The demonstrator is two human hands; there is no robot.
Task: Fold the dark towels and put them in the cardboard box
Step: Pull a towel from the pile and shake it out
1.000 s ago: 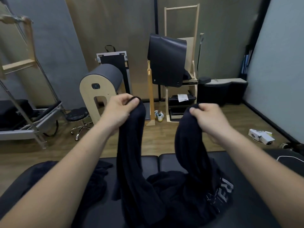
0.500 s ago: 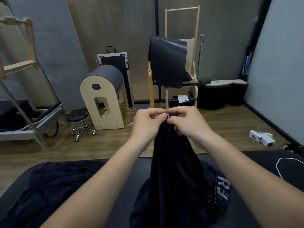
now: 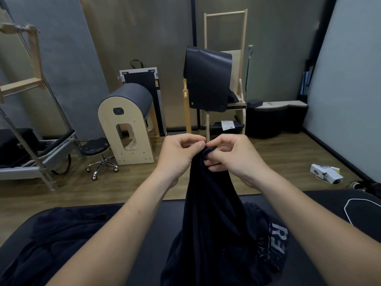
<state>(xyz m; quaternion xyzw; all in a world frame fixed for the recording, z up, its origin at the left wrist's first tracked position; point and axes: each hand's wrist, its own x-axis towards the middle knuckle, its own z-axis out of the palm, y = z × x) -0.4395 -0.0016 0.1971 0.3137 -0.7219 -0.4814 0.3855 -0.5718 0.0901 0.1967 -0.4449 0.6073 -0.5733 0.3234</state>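
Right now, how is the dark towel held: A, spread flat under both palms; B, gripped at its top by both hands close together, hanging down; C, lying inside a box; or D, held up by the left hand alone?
B: the left hand and right hand meet at the top of the dark towel, which hangs down to the padded table.

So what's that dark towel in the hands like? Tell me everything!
The towel is nearly black, soft-looking cloth. It hangs bunched in long folds from its top edge, which the left hand and right hand pinch side by side. Its lower part lies heaped on the black padded table, showing pale printed letters.
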